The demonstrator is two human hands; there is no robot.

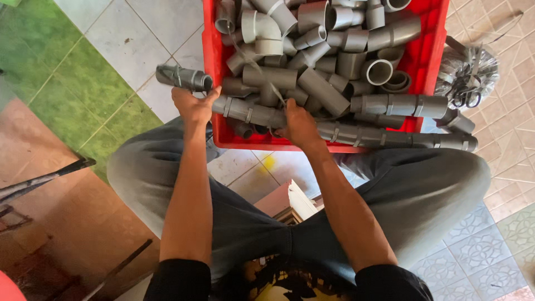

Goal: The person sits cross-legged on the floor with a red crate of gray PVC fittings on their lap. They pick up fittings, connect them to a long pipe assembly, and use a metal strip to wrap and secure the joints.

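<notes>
Currently: my left hand [192, 106] and right hand [299, 125] both clench one long grey plastic pipe assembly [248, 111], laid across the red plastic crate's [210, 67] near rim for support, over heaped grey pipe fittings [323, 50].

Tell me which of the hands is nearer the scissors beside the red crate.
Right. The right hand grips grey pipe at the crate's front edge, apart from the scissors; the left hand sits farther off at the opposite corner.
</notes>
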